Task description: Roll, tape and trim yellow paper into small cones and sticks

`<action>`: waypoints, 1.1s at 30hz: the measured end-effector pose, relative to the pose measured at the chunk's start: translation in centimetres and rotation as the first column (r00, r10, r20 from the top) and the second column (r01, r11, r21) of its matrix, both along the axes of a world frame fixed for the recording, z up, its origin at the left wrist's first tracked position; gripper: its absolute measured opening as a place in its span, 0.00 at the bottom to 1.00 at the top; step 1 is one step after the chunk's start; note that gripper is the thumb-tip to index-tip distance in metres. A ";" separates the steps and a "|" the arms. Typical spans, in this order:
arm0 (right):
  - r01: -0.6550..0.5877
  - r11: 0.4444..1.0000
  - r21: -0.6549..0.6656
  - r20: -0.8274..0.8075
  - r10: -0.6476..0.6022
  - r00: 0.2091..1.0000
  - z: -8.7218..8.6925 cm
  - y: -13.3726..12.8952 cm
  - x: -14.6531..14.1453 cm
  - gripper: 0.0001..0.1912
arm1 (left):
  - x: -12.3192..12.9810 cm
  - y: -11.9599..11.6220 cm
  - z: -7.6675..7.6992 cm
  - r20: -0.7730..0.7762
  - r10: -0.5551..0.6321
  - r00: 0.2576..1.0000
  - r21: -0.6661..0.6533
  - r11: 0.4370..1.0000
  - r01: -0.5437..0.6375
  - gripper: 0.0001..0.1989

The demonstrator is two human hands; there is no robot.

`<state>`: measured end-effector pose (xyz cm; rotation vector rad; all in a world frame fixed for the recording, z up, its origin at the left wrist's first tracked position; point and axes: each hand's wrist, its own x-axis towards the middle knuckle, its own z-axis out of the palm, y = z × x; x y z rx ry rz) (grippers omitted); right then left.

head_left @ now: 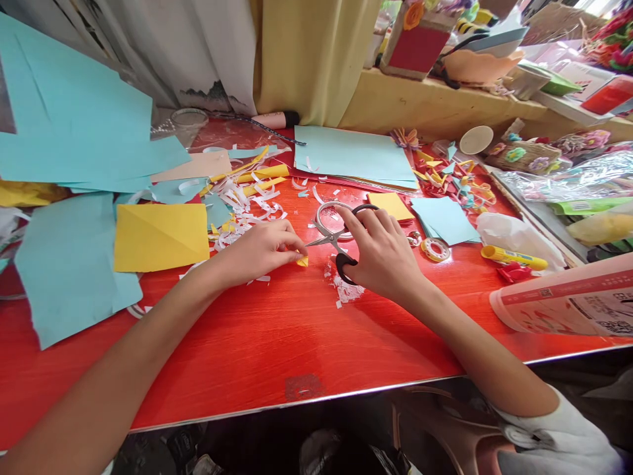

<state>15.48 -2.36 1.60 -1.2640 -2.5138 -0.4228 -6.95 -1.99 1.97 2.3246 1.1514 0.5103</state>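
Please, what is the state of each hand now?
Left hand: closed, pinching a small yellow paper piece.
Right hand: holding scissors, blades slightly open.

Fairly bright overall. Daylight-white glare top right, washing out the shelf end near the window. Soft sheen on the red counter (237,343), shiny highlights on the clear plastic wrap (573,175). Shadows soft. Area under the counter very dark, detail mostly lost. Wide-angle stretch at the edges; pink cup (564,297) looks pulled out sideways. Hands and scissors (330,236) reasonably sharp, slightly soft.
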 end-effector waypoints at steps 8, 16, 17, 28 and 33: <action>-0.013 1.000 -0.012 -0.013 0.013 1.000 0.0 0.1 0.0 0.33 | 0.0 0.2 -0.1 -0.050 -0.034 0.998 0.000 0.999 0.034 0.10; -0.001 1.000 -0.023 -0.001 0.001 1.000 0.0 0.0 0.0 0.33 | 0.0 0.2 -0.5 -0.133 -0.002 0.991 0.190 0.981 0.028 0.09; -0.002 1.000 -0.025 -0.003 0.002 1.000 0.0 0.0 0.0 0.33 | 0.0 0.2 -0.6 -0.147 -0.010 0.989 0.200 0.979 0.039 0.09; -0.004 1.000 -0.031 0.001 0.004 1.000 0.1 0.0 0.0 0.32 | 0.0 0.2 -0.7 -0.159 -0.061 0.985 0.218 0.971 0.095 0.13; -0.010 0.999 -0.035 -0.022 0.010 1.000 0.0 0.1 0.1 0.33 | 0.1 0.1 -0.5 -0.128 -0.052 0.990 0.136 0.988 0.069 0.14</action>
